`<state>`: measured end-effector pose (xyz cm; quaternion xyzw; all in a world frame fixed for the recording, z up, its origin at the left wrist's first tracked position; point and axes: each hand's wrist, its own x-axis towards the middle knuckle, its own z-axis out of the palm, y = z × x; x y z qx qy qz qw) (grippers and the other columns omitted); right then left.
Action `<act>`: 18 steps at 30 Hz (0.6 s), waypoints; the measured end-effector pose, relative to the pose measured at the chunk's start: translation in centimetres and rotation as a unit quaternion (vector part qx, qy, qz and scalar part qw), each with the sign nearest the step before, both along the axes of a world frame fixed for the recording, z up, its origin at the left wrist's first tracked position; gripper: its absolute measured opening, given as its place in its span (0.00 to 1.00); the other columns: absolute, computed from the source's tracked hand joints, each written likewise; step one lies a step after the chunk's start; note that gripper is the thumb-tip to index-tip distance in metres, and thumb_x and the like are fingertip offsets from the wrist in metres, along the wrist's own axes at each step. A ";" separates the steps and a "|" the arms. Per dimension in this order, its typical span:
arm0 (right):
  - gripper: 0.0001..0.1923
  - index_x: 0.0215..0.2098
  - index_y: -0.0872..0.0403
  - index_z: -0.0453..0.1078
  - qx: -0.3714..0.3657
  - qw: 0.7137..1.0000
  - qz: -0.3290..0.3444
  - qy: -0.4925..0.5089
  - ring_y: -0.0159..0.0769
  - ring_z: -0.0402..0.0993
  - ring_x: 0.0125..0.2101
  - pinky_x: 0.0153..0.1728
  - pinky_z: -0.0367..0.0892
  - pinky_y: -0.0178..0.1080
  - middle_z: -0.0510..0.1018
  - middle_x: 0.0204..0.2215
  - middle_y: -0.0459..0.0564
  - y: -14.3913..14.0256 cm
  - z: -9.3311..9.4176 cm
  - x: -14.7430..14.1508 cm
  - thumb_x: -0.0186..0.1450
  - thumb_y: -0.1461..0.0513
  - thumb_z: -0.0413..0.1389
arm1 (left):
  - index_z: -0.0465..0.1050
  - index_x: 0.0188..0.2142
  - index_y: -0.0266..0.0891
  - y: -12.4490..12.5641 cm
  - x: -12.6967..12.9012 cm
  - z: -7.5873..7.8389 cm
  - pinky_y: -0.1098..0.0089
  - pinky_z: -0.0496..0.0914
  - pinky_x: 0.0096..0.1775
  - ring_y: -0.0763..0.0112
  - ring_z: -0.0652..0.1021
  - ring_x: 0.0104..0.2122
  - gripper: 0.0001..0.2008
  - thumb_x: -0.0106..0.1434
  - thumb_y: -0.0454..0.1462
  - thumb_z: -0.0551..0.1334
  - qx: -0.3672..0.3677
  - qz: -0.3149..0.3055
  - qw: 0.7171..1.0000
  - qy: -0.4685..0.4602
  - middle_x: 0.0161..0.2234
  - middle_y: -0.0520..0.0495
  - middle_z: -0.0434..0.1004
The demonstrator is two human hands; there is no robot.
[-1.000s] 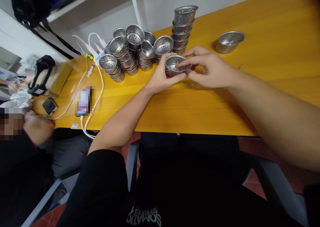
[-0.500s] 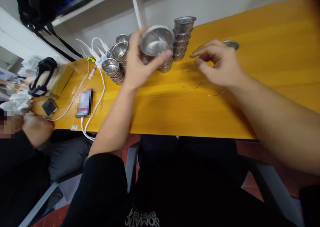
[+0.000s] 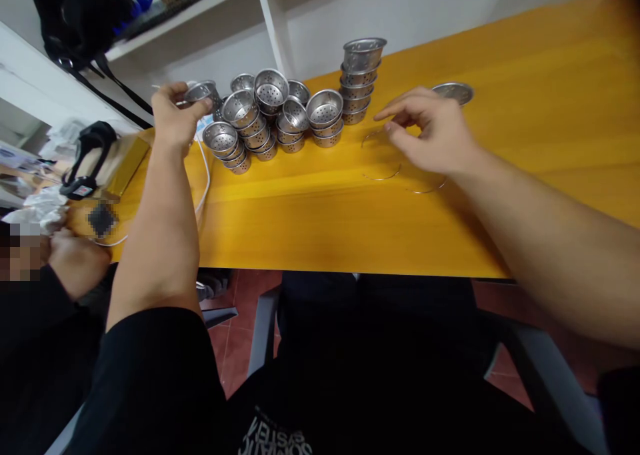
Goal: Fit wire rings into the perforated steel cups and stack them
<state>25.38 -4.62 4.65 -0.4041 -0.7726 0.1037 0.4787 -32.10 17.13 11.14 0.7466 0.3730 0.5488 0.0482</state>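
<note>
Since half a second ago, the left hand (image 3: 173, 118) has swung far to the left, carrying the perforated metal cup (image 3: 201, 92) away from the middle of the table to the left end of the cluster of cups (image 3: 265, 118). That cup is a small, shiny steel basket with a rolled rim; it sits tilted in the air, pinched by thumb and fingers at its left side, just above and left of the nearest low stack in the cluster. Its side wall shows toward the camera, and the holes are hard to make out from here.

Right hand (image 3: 433, 135) hovers low over the yellow table (image 3: 350, 221), fingers loosely spread and slightly curled, gripping nothing. Under and beside it lie two thin wire rings (image 3: 383, 175), flat on the wood, one partly beneath the palm.

Behind the rings stands a tall stack of cups (image 3: 361, 81), upright, at the right end of the cluster. A shallow metal bowl (image 3: 453, 92) rests just beyond the right hand's knuckles.

At the table's left end lie white cables (image 3: 203, 175), a black strap device on a yellow box (image 3: 87, 158). Another person's hand (image 3: 77, 265) shows at the lower left edge, apart from the work.
</note>
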 end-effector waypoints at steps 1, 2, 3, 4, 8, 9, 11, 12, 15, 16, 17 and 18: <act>0.13 0.51 0.48 0.83 -0.002 1.000 0.001 -0.001 0.41 0.79 0.39 0.45 0.80 0.50 0.81 0.43 0.54 0.0 0.0 0.0 0.76 0.52 0.61 | 0.73 0.50 0.41 0.6 -0.2 -0.5 0.65 0.79 0.34 0.87 0.76 0.31 0.54 0.31 0.69 0.82 -0.072 0.047 0.996 -0.023 0.37 0.67 0.85; 0.13 0.52 0.49 0.83 -0.004 1.000 0.003 0.000 0.41 0.79 0.39 0.45 0.80 0.50 0.81 0.43 0.54 0.1 -0.1 0.1 0.76 0.53 0.61 | 0.72 0.50 0.42 1.1 -0.3 -0.8 0.63 0.79 0.35 0.86 0.77 0.31 0.60 0.21 0.69 0.83 -0.120 0.087 0.988 -0.040 0.37 0.67 0.84; 0.13 0.52 0.49 0.83 -0.007 1.000 0.005 0.002 0.42 0.79 0.39 0.45 0.79 0.51 0.81 0.43 0.55 0.1 -0.1 0.1 0.76 0.53 0.61 | 0.71 0.50 0.43 1.5 -0.3 -1.1 0.63 0.78 0.36 0.86 0.76 0.31 0.65 0.12 0.66 0.84 -0.168 0.116 0.977 -0.056 0.37 0.69 0.83; 0.13 0.52 0.49 0.83 -0.010 1.000 0.007 0.003 0.42 0.79 0.39 0.46 0.79 0.51 0.81 0.43 0.55 0.1 -0.1 0.2 0.76 0.53 0.61 | 0.70 0.51 0.44 1.9 -0.2 -1.2 0.64 0.76 0.35 0.86 0.75 0.31 0.67 0.08 0.63 0.85 -0.178 0.123 0.974 -0.062 0.37 0.69 0.82; 0.13 0.51 0.49 0.83 -0.018 1.000 0.008 0.001 0.41 0.79 0.38 0.45 0.79 0.50 0.82 0.43 0.55 0.0 0.0 0.2 0.76 0.52 0.61 | 0.67 0.50 0.46 2.4 0.2 -1.4 0.68 0.69 0.33 0.88 0.72 0.30 0.64 0.12 0.57 0.89 -0.177 0.100 0.977 -0.059 0.36 0.71 0.78; 0.12 0.51 0.49 0.83 -0.017 1.000 0.007 0.000 0.41 0.79 0.38 0.45 0.79 0.50 0.82 0.42 0.55 0.0 0.0 0.2 0.76 0.53 0.61 | 0.66 0.51 0.46 2.3 0.3 -1.4 0.67 0.70 0.34 0.87 0.72 0.30 0.65 0.12 0.58 0.89 -0.185 0.110 0.975 -0.056 0.37 0.70 0.78; 0.12 0.50 0.49 0.83 -0.017 1.000 0.007 -0.002 0.41 0.79 0.37 0.44 0.79 0.50 0.82 0.41 0.54 0.0 0.1 0.1 0.76 0.52 0.61 | 0.64 0.53 0.47 2.0 0.6 -1.2 0.65 0.72 0.37 0.86 0.72 0.33 0.65 0.17 0.60 0.89 -0.218 0.127 0.967 -0.035 0.40 0.68 0.78; 0.12 0.49 0.48 0.83 -0.021 1.000 0.006 -0.002 0.41 0.79 0.37 0.45 0.80 0.51 0.83 0.41 0.54 -0.1 0.1 0.1 0.76 0.52 0.61 | 0.63 0.55 0.47 1.8 0.8 -1.1 0.64 0.72 0.40 0.86 0.72 0.35 0.63 0.22 0.61 0.89 -0.238 0.129 0.962 -0.023 0.42 0.67 0.78; 0.12 0.49 0.47 0.82 -0.039 0.999 0.000 -0.003 0.43 0.80 0.38 0.47 0.81 0.53 0.84 0.42 0.54 -0.2 0.2 -0.1 0.75 0.50 0.61 | 0.60 0.58 0.46 1.5 1.1 -0.7 0.61 0.74 0.44 0.85 0.73 0.40 0.61 0.32 0.61 0.88 -0.289 0.122 0.949 -0.018 0.44 0.65 0.76; 0.13 0.49 0.46 0.82 -0.044 0.999 -0.003 -0.004 0.43 0.80 0.39 0.47 0.81 0.54 0.84 0.43 0.54 -0.2 0.2 -0.1 0.75 0.50 0.61 | 0.61 0.57 0.46 1.4 1.2 -0.6 0.60 0.73 0.45 0.84 0.72 0.41 0.63 0.29 0.61 0.89 -0.295 0.118 0.948 -0.031 0.43 0.65 0.76; 0.13 0.49 0.46 0.82 -0.048 0.999 -0.005 -0.005 0.44 0.81 0.39 0.47 0.81 0.54 0.84 0.43 0.54 -0.2 0.2 -0.1 0.75 0.50 0.61 | 0.62 0.56 0.46 1.3 1.2 -0.6 0.60 0.73 0.44 0.83 0.72 0.41 0.64 0.23 0.59 0.90 -0.294 0.110 0.948 -0.047 0.43 0.65 0.75; 0.13 0.49 0.46 0.82 -0.050 0.999 -0.006 -0.005 0.44 0.81 0.39 0.47 0.81 0.54 0.84 0.43 0.54 -0.2 0.2 -0.1 0.75 0.50 0.61 | 0.64 0.55 0.47 1.3 1.2 -0.6 0.59 0.73 0.44 0.81 0.72 0.41 0.65 0.18 0.58 0.90 -0.292 0.097 0.949 -0.061 0.41 0.66 0.75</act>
